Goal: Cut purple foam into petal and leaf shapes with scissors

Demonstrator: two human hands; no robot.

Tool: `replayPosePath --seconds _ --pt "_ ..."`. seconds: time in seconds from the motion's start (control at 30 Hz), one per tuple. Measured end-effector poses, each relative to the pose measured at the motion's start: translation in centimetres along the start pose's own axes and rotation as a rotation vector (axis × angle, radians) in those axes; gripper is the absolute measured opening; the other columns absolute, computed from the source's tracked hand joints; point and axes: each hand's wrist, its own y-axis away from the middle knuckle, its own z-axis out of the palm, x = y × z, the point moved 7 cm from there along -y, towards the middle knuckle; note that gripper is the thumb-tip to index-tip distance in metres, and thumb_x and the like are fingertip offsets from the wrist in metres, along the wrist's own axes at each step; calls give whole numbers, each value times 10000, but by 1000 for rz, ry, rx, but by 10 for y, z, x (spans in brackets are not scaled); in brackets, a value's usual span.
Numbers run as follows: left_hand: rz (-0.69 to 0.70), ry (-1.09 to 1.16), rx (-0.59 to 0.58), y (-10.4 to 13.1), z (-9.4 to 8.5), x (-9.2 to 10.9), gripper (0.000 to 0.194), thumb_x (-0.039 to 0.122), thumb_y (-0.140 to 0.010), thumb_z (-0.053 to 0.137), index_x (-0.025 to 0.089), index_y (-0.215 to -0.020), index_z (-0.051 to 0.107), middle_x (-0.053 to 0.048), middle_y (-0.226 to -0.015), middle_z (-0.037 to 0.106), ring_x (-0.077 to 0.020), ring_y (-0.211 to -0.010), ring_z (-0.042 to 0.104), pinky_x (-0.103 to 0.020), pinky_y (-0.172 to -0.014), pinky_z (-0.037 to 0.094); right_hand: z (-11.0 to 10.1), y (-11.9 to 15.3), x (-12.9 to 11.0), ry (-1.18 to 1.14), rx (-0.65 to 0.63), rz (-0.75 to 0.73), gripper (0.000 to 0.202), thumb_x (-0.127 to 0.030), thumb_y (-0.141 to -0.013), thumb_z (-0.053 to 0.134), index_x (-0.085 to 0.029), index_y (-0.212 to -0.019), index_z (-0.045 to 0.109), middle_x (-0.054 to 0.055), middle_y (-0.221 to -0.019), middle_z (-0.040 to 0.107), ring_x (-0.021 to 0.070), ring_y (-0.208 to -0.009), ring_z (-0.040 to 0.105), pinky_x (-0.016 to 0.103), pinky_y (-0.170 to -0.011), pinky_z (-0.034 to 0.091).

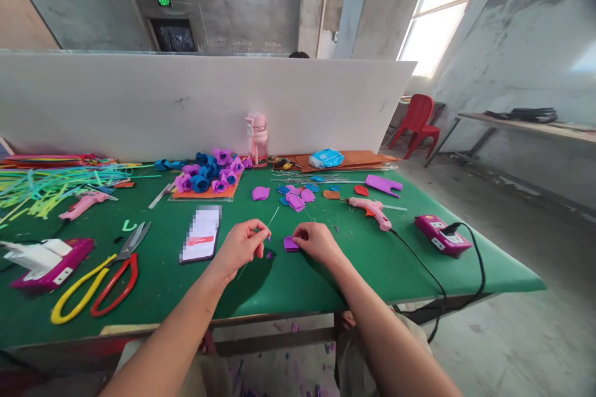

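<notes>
My left hand [243, 244] pinches a thin pale wire [274, 215] that slants up past the fingers. A tiny purple scrap [269, 255] lies on the table just below it. My right hand [318, 239] has its fingertips closed on the edge of a purple paper piece [291, 244] resting on the green tabletop. Beyond both hands is a loose cluster of purple and blue petal-shaped pieces [296, 200], with a single purple piece [261, 193] to its left.
To the right are a pink glue gun [371, 209] and a corded power strip [442, 235]. Large scissors [121, 263], a phone [201, 234] and another glue gun [86, 203] lie left. Behind sit paper flowers [212, 172], a pink bottle [257, 138] and a white board [195, 96].
</notes>
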Motion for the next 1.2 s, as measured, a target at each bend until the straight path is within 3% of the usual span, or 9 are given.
replayPosePath --seconds 0.17,0.33,0.5,0.67,0.93,1.2 --pt "-3 -25 -44 0 6 0 222 365 -778 494 157 -777 574 42 -420 520 -51 -349 335 -156 -369 235 -6 1 3 -17 22 16 153 -180 -728 567 -187 -744 719 26 -712 717 150 -653 615 224 -587 401" --pt "-31 23 -77 0 13 -6 193 345 -788 458 176 -824 544 48 -471 527 -72 -375 425 -158 -380 315 -11 4 3 -21 52 10 164 -166 -731 546 -195 -747 707 20 -722 718 147 -661 621 221 -596 404" --pt "-8 16 -59 -2 19 -10 169 324 -796 448 175 -814 527 54 -531 517 -38 -329 355 -141 -335 204 -8 7 0 31 51 16 99 -245 -715 601 -201 -755 680 19 -748 698 149 -667 602 222 -568 378" --pt "11 -24 -71 -5 25 -11 165 295 -792 444 170 -826 546 43 -528 538 -46 -347 362 -148 -356 219 -4 8 -1 98 -1 43 99 -258 -713 609 -215 -723 698 14 -739 704 146 -658 601 222 -558 364" --pt "62 -78 60 -14 23 -13 171 285 -730 499 161 -804 591 31 -537 522 -101 -503 456 -191 -478 330 -11 10 1 88 8 -41 221 -257 -782 528 -207 -752 741 30 -737 719 151 -670 610 226 -586 372" --pt "113 -155 111 -22 22 -13 219 318 -699 544 163 -770 682 3 -623 575 -109 -515 437 -212 -481 313 -13 11 -3 172 20 -110 212 -197 -821 485 -184 -805 696 40 -780 681 148 -715 583 227 -618 359"
